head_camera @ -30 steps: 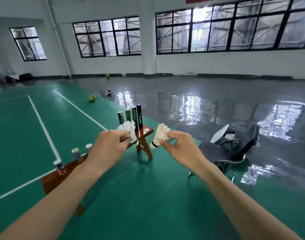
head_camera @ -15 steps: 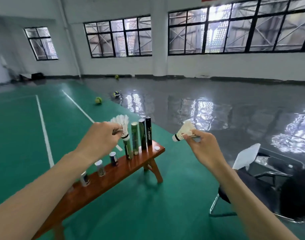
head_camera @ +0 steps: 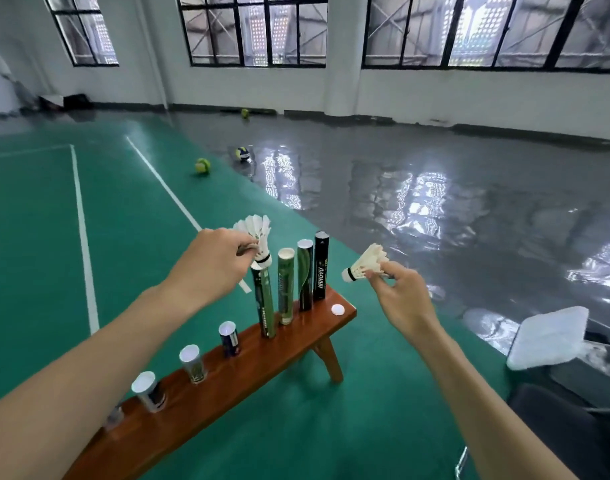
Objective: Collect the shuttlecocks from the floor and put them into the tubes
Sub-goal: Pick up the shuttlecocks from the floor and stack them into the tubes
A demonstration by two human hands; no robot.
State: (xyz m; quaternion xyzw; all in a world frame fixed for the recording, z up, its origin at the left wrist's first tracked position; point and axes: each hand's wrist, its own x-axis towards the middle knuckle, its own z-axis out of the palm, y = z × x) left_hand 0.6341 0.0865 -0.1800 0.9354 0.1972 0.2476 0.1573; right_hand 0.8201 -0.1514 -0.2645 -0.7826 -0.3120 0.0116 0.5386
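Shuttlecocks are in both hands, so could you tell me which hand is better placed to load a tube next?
The left hand: its shuttlecock hangs cork-down right at the mouth of the nearest tall tube. The right hand holds its shuttlecock sideways, off beside the bench.

Both forearms are bare from the lower edge of the view up to the wrists, with no sleeve showing. The left hand (head_camera: 212, 263) and the right hand (head_camera: 402, 299) are ungloved. Neither wrist carries a watch or band, and the fingers (head_camera: 393, 273) bear no rings.
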